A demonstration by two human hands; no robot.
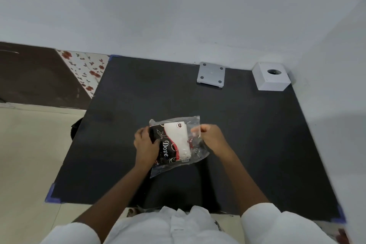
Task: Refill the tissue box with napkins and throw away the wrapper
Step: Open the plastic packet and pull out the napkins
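A clear plastic napkin pack (177, 144) with a black, red and white printed label lies in the middle of the black table (247, 134). White napkins show through the wrapper. My left hand (145, 143) grips the pack's left side. My right hand (211, 136) pinches the clear wrapper at its right edge. The white tissue box (271, 76), with a round hole in its top, stands at the far right corner. Its flat grey-white base plate (211, 74) lies apart from it, at the back middle of the table.
White walls close the table at the back and right. Left of the table are a pale floor (29, 154), a dark panel and a floral sheet (87, 71). A dark object (76, 128) sits by the table's left edge. Blue tape marks the table corners.
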